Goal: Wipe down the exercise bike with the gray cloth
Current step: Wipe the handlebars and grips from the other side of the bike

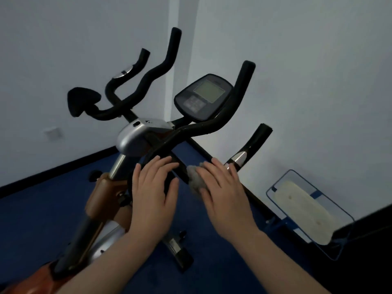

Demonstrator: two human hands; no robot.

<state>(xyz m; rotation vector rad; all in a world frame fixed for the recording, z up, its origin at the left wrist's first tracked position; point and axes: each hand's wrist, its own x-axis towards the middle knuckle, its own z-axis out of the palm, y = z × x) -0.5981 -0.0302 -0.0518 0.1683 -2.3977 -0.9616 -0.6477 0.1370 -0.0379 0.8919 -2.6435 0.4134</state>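
The exercise bike (140, 136) stands in front of me, with black curved handlebars, a silver-grey head cover and an orange frame lower down. Its console (204, 96) with a pale screen faces up near the centre. My left hand (152, 187) lies on a black handlebar bar with its fingers spread fairly straight. My right hand (222, 187) presses the small gray cloth (196, 179) against the neighbouring black bar; only the cloth's left part shows from under the palm. The two hands are close together.
White walls meet in a corner behind the bike, with a wall socket (53, 133) at the left. The floor is dark blue. A blue-framed tray (305, 211) holding a pale pad leans against the right wall, and a dark object (371, 240) fills the lower right.
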